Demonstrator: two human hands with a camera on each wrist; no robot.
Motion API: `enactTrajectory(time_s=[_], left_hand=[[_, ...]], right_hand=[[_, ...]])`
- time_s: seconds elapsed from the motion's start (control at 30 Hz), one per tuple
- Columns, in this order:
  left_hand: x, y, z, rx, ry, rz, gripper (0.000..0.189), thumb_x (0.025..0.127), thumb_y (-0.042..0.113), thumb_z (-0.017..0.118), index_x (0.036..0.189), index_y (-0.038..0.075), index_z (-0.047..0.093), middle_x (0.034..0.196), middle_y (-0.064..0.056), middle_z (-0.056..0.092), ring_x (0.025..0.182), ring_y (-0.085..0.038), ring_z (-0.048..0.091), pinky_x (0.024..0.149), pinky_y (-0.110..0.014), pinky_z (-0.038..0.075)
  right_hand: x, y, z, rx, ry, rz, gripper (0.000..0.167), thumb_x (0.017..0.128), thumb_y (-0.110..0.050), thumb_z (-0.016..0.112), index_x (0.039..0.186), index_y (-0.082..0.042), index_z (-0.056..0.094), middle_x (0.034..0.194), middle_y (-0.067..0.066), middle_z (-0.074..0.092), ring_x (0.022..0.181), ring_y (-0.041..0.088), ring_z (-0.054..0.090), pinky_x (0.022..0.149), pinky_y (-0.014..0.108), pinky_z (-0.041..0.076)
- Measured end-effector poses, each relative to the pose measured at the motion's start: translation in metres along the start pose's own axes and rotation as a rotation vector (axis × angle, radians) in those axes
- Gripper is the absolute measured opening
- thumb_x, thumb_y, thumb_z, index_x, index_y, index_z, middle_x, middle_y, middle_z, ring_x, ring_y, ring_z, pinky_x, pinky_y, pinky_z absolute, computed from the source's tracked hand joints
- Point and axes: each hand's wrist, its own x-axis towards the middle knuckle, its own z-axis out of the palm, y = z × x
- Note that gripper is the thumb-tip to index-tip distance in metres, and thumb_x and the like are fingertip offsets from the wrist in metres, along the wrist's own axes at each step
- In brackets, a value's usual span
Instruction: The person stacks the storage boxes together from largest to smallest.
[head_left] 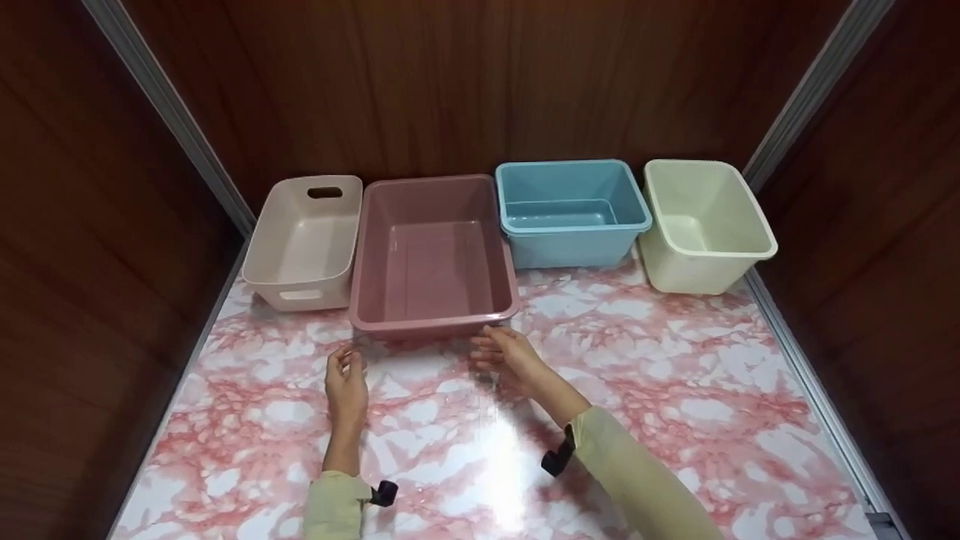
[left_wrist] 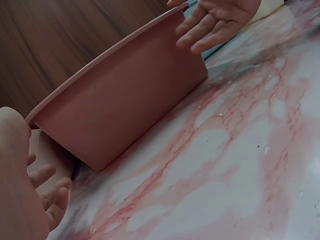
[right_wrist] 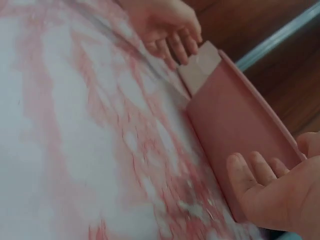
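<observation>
A dusky pink rectangular bin (head_left: 435, 325) stands against the back wall, its near side facing me. My left hand (head_left: 346, 386) is just in front of its near left corner, palm turned inward, fingers loosely bent around nothing. At the near right corner is my right hand (head_left: 514, 355), its thumb right at the rim and its fingers spread below it. In the right wrist view, those fingers (right_wrist: 252, 172) are extended beside the bin's front wall (right_wrist: 225, 120). The left wrist view shows the left fingers (left_wrist: 57, 200) relaxed near the other corner.
A beige basket (head_left: 300, 251) with handle slots stands left of the pink bin. To its right are a light blue bin (head_left: 570, 247) and a cream bin (head_left: 694, 274). Dark wooden panels (head_left: 450, 82) enclose the red-and-white marbled table (head_left: 420, 450) at the back and sides.
</observation>
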Motion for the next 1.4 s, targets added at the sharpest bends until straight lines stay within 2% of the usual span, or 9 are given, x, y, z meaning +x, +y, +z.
enactTrajectory(time_s=[0.13,0.3,0.4,0.57,0.8,0.97,1.1,1.27,1.4], left_hand=[[0.001,-0.002,-0.002,-0.069,-0.024,0.014,0.039,0.104,0.013,0.045,0.135,-0.009,0.042,0.127,-0.029,0.046,0.117,-0.043,0.049,0.102,-0.042,0.041],[0.001,-0.003,-0.004,-0.090,-0.024,0.033,0.038,0.103,0.012,0.045,0.136,-0.009,0.042,0.127,-0.029,0.045,0.116,-0.039,0.049,0.103,-0.041,0.040],[0.000,-0.005,-0.004,-0.060,-0.023,0.026,0.038,0.103,0.012,0.046,0.136,-0.007,0.043,0.127,-0.029,0.046,0.115,-0.038,0.049,0.099,-0.034,0.043],[-0.002,-0.005,-0.007,-0.008,-0.030,0.014,0.039,0.103,0.016,0.046,0.137,-0.004,0.044,0.126,-0.027,0.049,0.111,-0.034,0.050,0.086,-0.023,0.043],[0.000,-0.001,-0.010,-0.054,-0.039,0.023,0.037,0.104,0.017,0.044,0.134,-0.005,0.046,0.123,-0.028,0.049,0.105,-0.034,0.053,0.088,-0.038,0.045],[-0.001,0.001,-0.014,-0.091,-0.063,0.021,0.038,0.105,0.015,0.042,0.136,-0.007,0.045,0.117,-0.018,0.056,0.103,-0.024,0.056,0.086,-0.037,0.047],[-0.002,0.002,-0.016,-0.119,-0.084,0.011,0.039,0.105,0.015,0.041,0.138,-0.007,0.044,0.115,-0.011,0.058,0.103,-0.023,0.057,0.086,-0.039,0.046],[-0.002,0.001,-0.015,-0.103,-0.112,-0.016,0.040,0.105,0.017,0.042,0.139,-0.004,0.044,0.123,-0.019,0.057,0.107,-0.024,0.057,0.089,-0.041,0.046],[-0.003,0.000,-0.014,-0.088,-0.138,-0.024,0.040,0.106,0.018,0.040,0.139,-0.003,0.045,0.129,-0.026,0.052,0.114,-0.031,0.054,0.093,-0.046,0.044]], right_hand=[[0.000,-0.007,0.014,0.108,0.026,0.063,0.059,0.100,-0.025,0.054,0.142,0.008,0.029,0.137,0.029,0.047,0.123,0.045,0.048,0.094,0.043,0.048],[0.003,-0.010,0.025,0.218,0.028,0.086,0.051,0.102,-0.024,0.051,0.141,0.002,0.032,0.143,0.029,0.040,0.128,0.046,0.042,0.097,0.046,0.045],[0.004,-0.009,0.029,0.244,0.047,0.080,0.040,0.103,-0.023,0.048,0.134,0.000,0.037,0.145,0.030,0.038,0.122,0.045,0.049,0.096,0.046,0.046],[0.006,-0.004,0.035,0.308,0.085,0.051,0.027,0.103,-0.020,0.048,0.121,-0.001,0.042,0.143,0.033,0.038,0.101,0.037,0.065,0.093,0.046,0.048],[0.006,-0.001,0.037,0.345,0.100,0.023,0.024,0.101,-0.019,0.052,0.115,-0.002,0.043,0.134,0.031,0.047,0.099,0.037,0.066,0.090,0.045,0.049],[0.002,0.000,0.034,0.335,0.104,0.022,0.020,0.103,-0.019,0.049,0.110,-0.001,0.046,0.124,0.029,0.055,0.096,0.036,0.067,0.087,0.044,0.052],[-0.002,-0.002,0.031,0.333,0.118,0.020,0.018,0.103,-0.018,0.047,0.107,-0.001,0.046,0.111,0.025,0.061,0.094,0.035,0.068,0.086,0.043,0.053],[-0.005,-0.006,0.031,0.354,0.160,0.005,0.016,0.102,-0.015,0.047,0.102,0.001,0.047,0.096,0.019,0.062,0.088,0.031,0.069,0.079,0.038,0.056],[-0.007,-0.004,0.032,0.413,0.173,-0.004,0.018,0.101,-0.015,0.051,0.103,0.003,0.048,0.090,0.017,0.061,0.086,0.031,0.070,0.077,0.037,0.056]])
